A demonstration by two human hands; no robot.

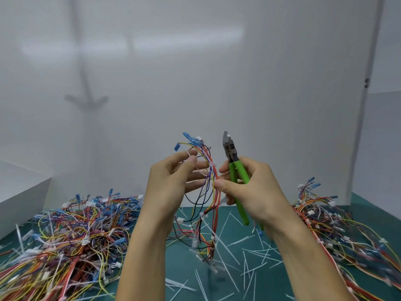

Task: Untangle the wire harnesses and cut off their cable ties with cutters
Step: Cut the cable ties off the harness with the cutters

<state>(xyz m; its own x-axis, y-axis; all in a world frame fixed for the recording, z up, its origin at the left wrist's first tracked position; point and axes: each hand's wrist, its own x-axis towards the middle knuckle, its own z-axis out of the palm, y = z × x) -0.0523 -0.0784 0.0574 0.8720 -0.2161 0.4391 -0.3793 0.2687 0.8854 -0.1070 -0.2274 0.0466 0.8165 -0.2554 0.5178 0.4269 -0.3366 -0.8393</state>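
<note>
Both forearms rise from the bottom edge and meet at mid-picture, hands lifted above the green mat (325,285); the left hand (173,183) is turned palm inward, its thumb and forefinger closed on a thin white strand at the top of the wire harness (211,192), the other fingers straight, slightly spread and reaching toward the bundle; the right hand (251,187) faces it, its lower fingers curled round the green handles of the cutters (235,170), while its thumb tip and forefinger come forward to the wires from the right side; the tool points up, its dark head clear of the bundle and just to the right of it, and whether the jaws are fully closed I cannot tell; the harness hangs between the two hands, blue connectors at its top, its lower end trailing down to the mat; a white cable tie (212,165) wraps the wires just between the fingertips of both hands; a large tangled pile (76,231) lies on the left, a second pile (338,233) on the right, and cut ties (251,248) lie scattered between them.
</note>
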